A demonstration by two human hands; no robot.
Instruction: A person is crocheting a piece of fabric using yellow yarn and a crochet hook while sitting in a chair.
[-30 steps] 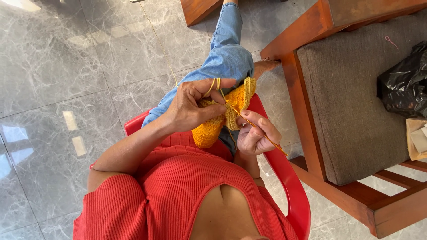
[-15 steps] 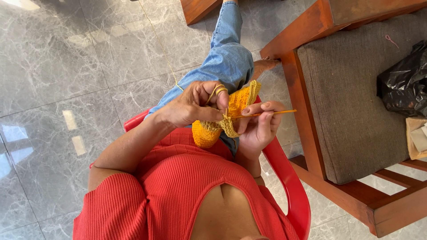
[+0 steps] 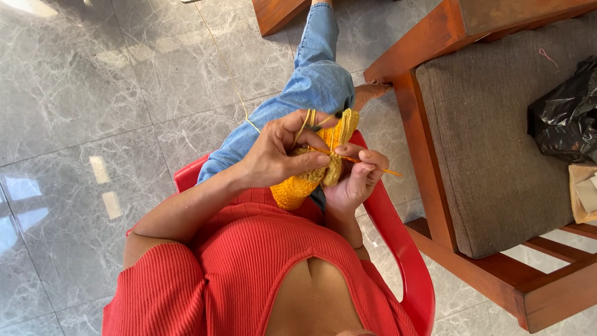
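Yellow crochet work (image 3: 311, 180) is lying over the person's lap, bunched between both hands. The left hand (image 3: 273, 155) is pinching its upper edge, fingers curled closed, with the yellow yarn strand (image 3: 227, 68) looped over a finger and running off across the grey floor (image 3: 93, 93). The right hand (image 3: 354, 177) is closing around an orange crochet hook (image 3: 367, 163), its long axis pointing left into the work, tip just beside the left fingertips.

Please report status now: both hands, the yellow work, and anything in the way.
Left hand pinches yellow crochet piece, yarn over fingers. Right hand grips orange hook. Nothing blocking.
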